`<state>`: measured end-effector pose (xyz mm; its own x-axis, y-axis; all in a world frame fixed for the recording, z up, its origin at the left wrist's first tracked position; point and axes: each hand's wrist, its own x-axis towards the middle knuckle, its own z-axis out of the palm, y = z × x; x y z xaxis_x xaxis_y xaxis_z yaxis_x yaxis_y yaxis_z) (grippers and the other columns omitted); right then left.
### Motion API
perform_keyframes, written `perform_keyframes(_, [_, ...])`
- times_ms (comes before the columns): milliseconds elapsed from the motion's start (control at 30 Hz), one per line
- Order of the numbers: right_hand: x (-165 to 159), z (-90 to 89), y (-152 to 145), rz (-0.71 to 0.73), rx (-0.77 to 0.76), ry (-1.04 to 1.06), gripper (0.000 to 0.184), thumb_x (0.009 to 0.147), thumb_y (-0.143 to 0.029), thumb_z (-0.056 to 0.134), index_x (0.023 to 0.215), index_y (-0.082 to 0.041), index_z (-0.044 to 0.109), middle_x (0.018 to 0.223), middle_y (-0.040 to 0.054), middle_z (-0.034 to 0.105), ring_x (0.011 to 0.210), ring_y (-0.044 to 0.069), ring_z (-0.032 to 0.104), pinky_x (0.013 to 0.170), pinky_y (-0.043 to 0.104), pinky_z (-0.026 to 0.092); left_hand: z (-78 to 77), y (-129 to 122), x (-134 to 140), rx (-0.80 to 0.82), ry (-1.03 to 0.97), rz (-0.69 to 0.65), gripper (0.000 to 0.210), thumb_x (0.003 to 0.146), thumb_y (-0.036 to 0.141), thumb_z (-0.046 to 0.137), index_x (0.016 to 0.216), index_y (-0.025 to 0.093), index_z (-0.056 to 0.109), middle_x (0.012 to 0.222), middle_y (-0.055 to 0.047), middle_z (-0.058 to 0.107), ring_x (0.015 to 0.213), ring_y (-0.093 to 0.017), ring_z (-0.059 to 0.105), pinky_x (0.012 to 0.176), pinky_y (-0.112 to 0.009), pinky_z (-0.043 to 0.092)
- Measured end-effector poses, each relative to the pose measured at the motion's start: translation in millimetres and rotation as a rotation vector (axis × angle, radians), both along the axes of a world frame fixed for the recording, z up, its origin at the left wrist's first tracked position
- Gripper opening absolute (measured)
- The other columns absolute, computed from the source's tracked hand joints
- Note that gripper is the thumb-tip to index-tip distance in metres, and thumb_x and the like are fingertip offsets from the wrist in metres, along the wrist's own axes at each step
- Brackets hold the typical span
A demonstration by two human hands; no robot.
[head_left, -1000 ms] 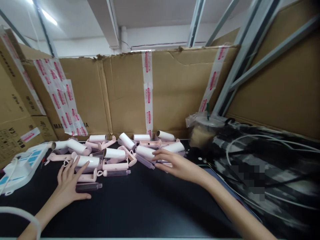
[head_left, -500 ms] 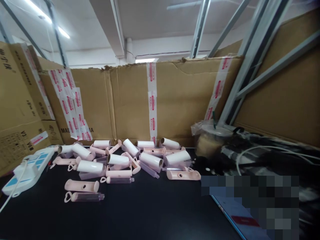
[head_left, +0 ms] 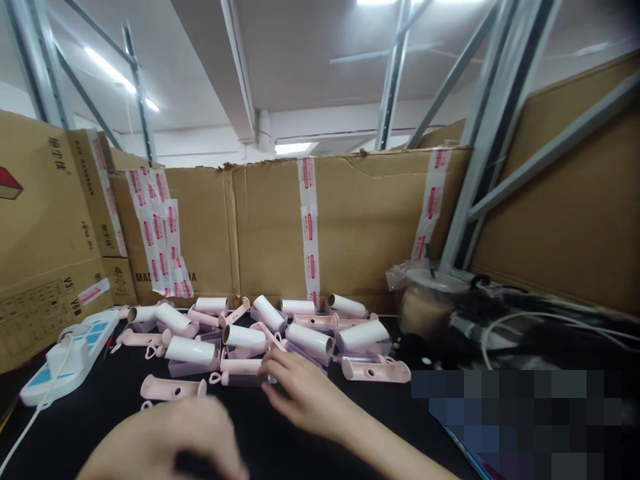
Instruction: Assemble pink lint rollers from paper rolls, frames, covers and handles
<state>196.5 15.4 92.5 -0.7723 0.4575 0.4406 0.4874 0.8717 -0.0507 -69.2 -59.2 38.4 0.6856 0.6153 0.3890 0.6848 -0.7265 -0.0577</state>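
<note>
My right hand [head_left: 297, 390] reaches over the front of a cluster of parts, thumb apart from its bent fingers. Its fingertips are at the right end of a pink curved piece [head_left: 241, 367] and a clear tube with a pink heart-shaped loop [head_left: 215, 378]; contact is unclear. My left hand [head_left: 170, 433], blurred by motion, is low in front of another pink curved piece with a hole [head_left: 173, 389] and hides most of the tube there. Behind lie several white rolls with cardboard cores [head_left: 310, 339] and translucent purple boxes [head_left: 193, 367].
A white and blue power strip [head_left: 83, 353] with a plugged-in adapter lies left. On the right stand a lidded drink cup [head_left: 427, 307], a white cable [head_left: 487, 333] and dark plastic bags. A taped cardboard wall [head_left: 270, 233] closes the back; metal shelf posts [head_left: 475, 187] rise beside it.
Both hands have come into view from below, the right one reaching to the middle parts. The camera has tilted up slightly, so the scene sits lower.
</note>
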Motion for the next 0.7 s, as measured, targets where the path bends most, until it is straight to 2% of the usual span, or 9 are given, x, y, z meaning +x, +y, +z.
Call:
perform_keyframes(67, [-13.0,-27.0,28.0,-0.027,-0.005,-0.093,0.022,0.080,-0.027,0.056,0.099,-0.017,0.055,0.100,0.0089,0.058,0.096,0.023,0.055,0.084,0.037,0.044,29.3,41.9,25.8,-0.066,-0.006,-0.002,0.022,0.086,0.033,0.048,0.107,0.031,0.057,0.101,-0.002,0.061,0.093,-0.017,0.057,0.081,-0.033,0.048])
perform_keyframes(133, [-21.5,-49.7,46.8,-0.067,0.008,-0.120,0.039,0.078,-0.035,0.059,0.110,-0.015,0.051,0.104,0.0112,0.056,0.101,0.026,0.052,0.089,0.042,0.041,41.9,79.9,43.4,-0.060,-0.033,0.106,0.023,0.087,0.030,0.044,0.105,0.024,0.057,0.100,-0.004,0.060,0.096,-0.019,0.055,0.084,-0.036,0.046])
perform_keyframes(200, [-24.6,-63.2,54.5,-0.085,0.012,-0.129,0.044,0.078,-0.036,0.060,0.114,-0.014,0.048,0.103,0.0112,0.056,0.101,0.026,0.051,0.091,0.043,0.039,38.4,108.5,48.6,0.076,-0.042,0.266,0.032,0.084,0.034,0.046,0.110,0.016,0.055,0.109,-0.012,0.055,0.107,-0.028,0.048,0.089,-0.046,0.040])
perform_keyframes(267, [-21.8,-67.6,52.7,-0.078,0.008,-0.150,0.037,0.079,-0.031,0.059,0.111,-0.016,0.049,0.100,0.0091,0.056,0.098,0.025,0.052,0.090,0.042,0.039,26.1,125.3,44.6,0.143,-0.025,0.341,0.050,0.079,0.041,0.052,0.119,0.012,0.048,0.119,-0.017,0.049,0.115,-0.034,0.040,0.093,-0.052,0.033])
perform_keyframes(333, [-13.6,-66.1,44.6,-0.055,0.014,-0.198,0.027,0.081,-0.025,0.056,0.106,-0.017,0.051,0.097,0.0075,0.057,0.094,0.023,0.053,0.087,0.039,0.040,14.1,131.4,39.4,0.145,-0.004,0.325,0.057,0.076,0.043,0.056,0.123,0.013,0.044,0.121,-0.016,0.048,0.117,-0.034,0.038,0.097,-0.054,0.028])
perform_keyframes(400, [-1.9,-62.1,33.6,-0.020,0.026,-0.270,0.022,0.082,-0.024,0.053,0.103,-0.017,0.052,0.096,0.0073,0.057,0.089,0.022,0.054,0.081,0.036,0.042,7.5,129.7,38.7,0.113,-0.004,0.281,0.051,0.076,0.038,0.057,0.121,0.017,0.046,0.117,-0.012,0.050,0.114,-0.031,0.041,0.097,-0.053,0.028])
perform_keyframes(567, [29.0,-54.2,11.4,0.033,0.022,-0.373,0.027,0.082,-0.021,0.048,0.109,-0.017,0.052,0.091,0.0072,0.060,0.082,0.021,0.054,0.075,0.034,0.041,5.6,117.6,52.3,-0.072,-0.108,0.192,0.040,0.081,0.024,0.049,0.121,0.020,0.045,0.111,-0.010,0.047,0.100,-0.024,0.051,0.084,-0.041,0.045])
perform_keyframes(633, [38.1,-53.4,8.1,0.017,-0.011,-0.367,0.030,0.081,-0.019,0.048,0.111,-0.018,0.052,0.090,0.0068,0.061,0.082,0.021,0.055,0.077,0.034,0.041,3.6,116.4,55.7,-0.126,-0.131,0.169,0.040,0.084,0.021,0.044,0.123,0.021,0.043,0.113,-0.010,0.045,0.102,-0.023,0.051,0.085,-0.040,0.045])
perform_keyframes(700, [44.2,-53.6,7.2,0.000,-0.049,-0.325,0.033,0.081,-0.018,0.048,0.113,-0.019,0.051,0.099,0.0084,0.060,0.087,0.021,0.055,0.080,0.034,0.041,0.1,118.0,55.4,-0.116,-0.150,0.167,0.041,0.086,0.020,0.041,0.127,0.024,0.040,0.120,-0.010,0.040,0.111,-0.024,0.046,0.090,-0.041,0.042])
